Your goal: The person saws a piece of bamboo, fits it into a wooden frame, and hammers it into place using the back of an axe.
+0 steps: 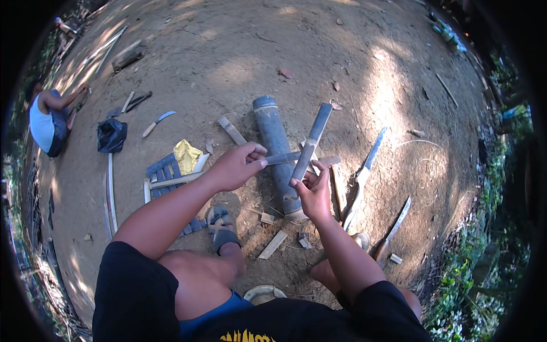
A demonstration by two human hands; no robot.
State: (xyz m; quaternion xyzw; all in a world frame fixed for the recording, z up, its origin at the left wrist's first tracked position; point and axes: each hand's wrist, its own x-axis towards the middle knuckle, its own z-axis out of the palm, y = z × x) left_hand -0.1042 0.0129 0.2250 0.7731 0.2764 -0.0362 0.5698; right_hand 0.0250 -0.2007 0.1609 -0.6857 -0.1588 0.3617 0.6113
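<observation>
My left hand (239, 165) is closed, its thumb and fingers pinching the end of a flat grey strip (280, 158). That strip reaches to the right and passes behind a dark split bamboo piece (317, 128); whether it is bamboo or a blade I cannot tell. My right hand (313, 191) grips the bamboo piece near its lower end, so its upper part slants up and away. Below both hands, a thick grey bamboo pole (266, 117) lies on the dirt. A brownish piece (330, 161) shows just beyond my right fingers, partly hidden.
Right of the pole lie a long-bladed machete (373, 151) and another knife (399, 219). A small curved knife (158, 122), a black plastic bag (111, 135) and a slatted frame (165, 167) are on the left. Farther left, a person (45, 119) crouches. Wood offcuts (272, 245) lie near my feet.
</observation>
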